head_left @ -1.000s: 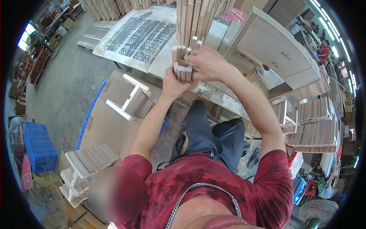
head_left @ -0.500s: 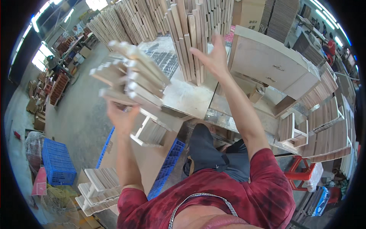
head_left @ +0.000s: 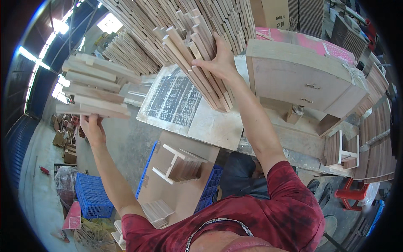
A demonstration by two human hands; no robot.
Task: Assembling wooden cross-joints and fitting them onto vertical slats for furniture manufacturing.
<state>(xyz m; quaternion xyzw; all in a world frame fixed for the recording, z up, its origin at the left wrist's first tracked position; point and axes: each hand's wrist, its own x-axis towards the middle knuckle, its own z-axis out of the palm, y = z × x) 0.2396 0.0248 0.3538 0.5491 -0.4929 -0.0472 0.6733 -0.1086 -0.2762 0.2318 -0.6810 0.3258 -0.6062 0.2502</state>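
Observation:
My left hand (head_left: pixel 93 128) is closed on the near underside of a bundle of pale wooden slats (head_left: pixel 94 86), held up at the far left. The slats are slightly blurred and lie in staggered layers. My right hand (head_left: pixel 220 61) spans a group of long wooden strips (head_left: pixel 201 69), thumb on the near side and fingers round the far side. These strips lean to the left, their lower ends on a light board (head_left: pixel 216 126). Where they meet the taller stacks behind is partly hidden.
Tall stacks of strips (head_left: pixel 142 25) stand at the back. A wooden drawer cabinet (head_left: pixel 306 77) is on the right. Nearer are a stack of white-edged pieces (head_left: pixel 180 166) on a cardboard surface (head_left: pixel 153 189), a blue crate (head_left: pixel 92 195) and a red stool (head_left: pixel 351 194).
My left hand has carried the slat bundle left and upward. My right hand, spread beside the strips before, now grips them, and they lean more to the left. The view has shifted.

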